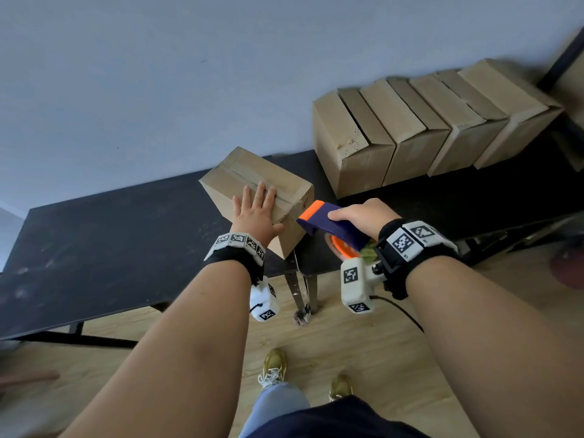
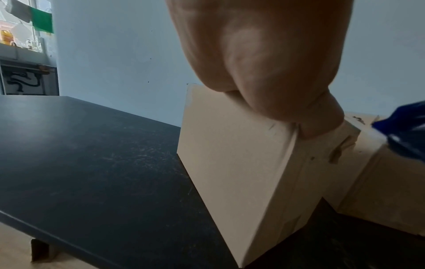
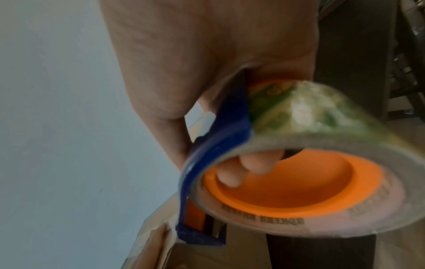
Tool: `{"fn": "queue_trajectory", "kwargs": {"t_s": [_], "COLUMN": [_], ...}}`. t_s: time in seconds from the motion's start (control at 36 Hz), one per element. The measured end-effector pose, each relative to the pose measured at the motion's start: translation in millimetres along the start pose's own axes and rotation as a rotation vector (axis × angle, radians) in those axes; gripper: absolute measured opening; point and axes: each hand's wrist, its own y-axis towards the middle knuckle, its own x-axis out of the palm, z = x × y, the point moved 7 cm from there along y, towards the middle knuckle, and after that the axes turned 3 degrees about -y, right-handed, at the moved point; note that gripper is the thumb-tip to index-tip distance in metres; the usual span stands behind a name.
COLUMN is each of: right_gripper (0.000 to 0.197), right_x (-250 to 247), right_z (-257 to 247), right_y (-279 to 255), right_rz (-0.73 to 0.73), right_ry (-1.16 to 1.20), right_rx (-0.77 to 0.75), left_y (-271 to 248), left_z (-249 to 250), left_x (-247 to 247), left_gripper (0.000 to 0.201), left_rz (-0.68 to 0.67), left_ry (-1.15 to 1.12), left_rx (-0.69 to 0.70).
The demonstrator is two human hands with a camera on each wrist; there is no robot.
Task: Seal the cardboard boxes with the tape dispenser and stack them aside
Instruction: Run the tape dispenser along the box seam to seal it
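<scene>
L hand (image 1: 256, 213) flat, fingers spread, pressing box (image 1: 286, 188) | R hand (image 1: 363, 216) wrapped round tape dispenser (image 1: 328, 227) at box end | rec: keep box pinned, run tape w/ steady pull, tear clean.

The head view looks steeply down over both forearms at the table (image 1: 94, 248); each wrist view sits close behind its palm — all share the box (image 1: 252, 175).

a black table (image 1: 94, 248) stands against a plain pale-blue wall (image 1: 158, 74) — light wood floor (image 1: 363, 343) beneath.
</scene>
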Motion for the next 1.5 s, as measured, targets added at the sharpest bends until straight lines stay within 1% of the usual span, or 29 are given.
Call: {"fn": "queue_trajectory", "kwargs": {"t_s": [0.11, 0.31, 0.42, 0.53, 0.58, 0.64, 0.72, 0.86, 0.97, 1.14, 1.31, 1.44, 1.5], "right_gripper": [0.038, 0.042, 0.046, 0.050, 0.053, 0.054, 0.055, 0.054, 0.058, 0.061, 0.057, 0.055, 0.054], "right_x": [11.4, 24.3, 25.9, 26.4, 26.2, 25.6, 25.8, 29.8, 26.3, 16.9, 12.9, 8.9, 5.3], "right_z": [1.4, 2.7, 3.6, 4.4, 4.3, 4.8, 7.8, 16.6, 27.8, 36.2, 33.5, 58.6, 59.2], "right_y": [10.0, 20.0, 24.2, 27.3, 28.3, 29.2, 29.6, 28.8, 27.9, 23.3, 18.6, 15.9, 17.1], "right_rz": [0.019, 0.026, 0.032, 0.038, 0.031, 0.023, 0.013, -0.013, -0.042, -0.051, -0.072, -0.086, -0.067], "right_ry": [-0.032, -0.014, 0.000, -0.004, -0.010, -0.019, -0.022, 0.000, 0.056, 0.058, 0.064, 0.043, 0.041], "right_rx": [0.005, 0.019, 0.017, 0.020, 0.019, 0.018, 0.020, 0.028, 0.059, 0.071, 0.044, 0.082, 0.072], "left_y": [0.2, -1.5, -1.4, 4.5, 8.5, 12.2, 15.2, 14.8, 15.6, 16.3, 15.7, 17.3, 17.3], "left_z": [1.0, 1.7, -0.6, 3.8, 8.7, 15.2, 20.5, 23.6, 28.0, 29.6, 24.4, 22.1, 24.4], "left_x": [0.8, -1.6, -3.6, -12.8, -15.0, -12.8, -6.1, -2.3, -1.1, -0.5, -0.3, -0.6, -1.7], "left_gripper": [0.083, 0.084, 0.086, 0.072, 0.073, 0.071, 0.064, 0.060, 0.060, 0.059, 0.059, 0.059, 0.059], "left_rz": [0.000, 0.020, 0.009, 0.005, 0.044, 0.052, 0.017, 0.011, 0.005, 0.004, -0.009, -0.007, 0.002], "left_ry": [0.008, -0.034, -0.145, -0.289, -0.305, -0.282, -0.214, -0.158, -0.134, -0.116, -0.136, -0.126, -0.122], "left_rx": [0.002, 0.015, -0.013, -0.071, -0.064, -0.026, 0.003, -0.018, -0.031, -0.045, -0.043, -0.056, -0.058]}}
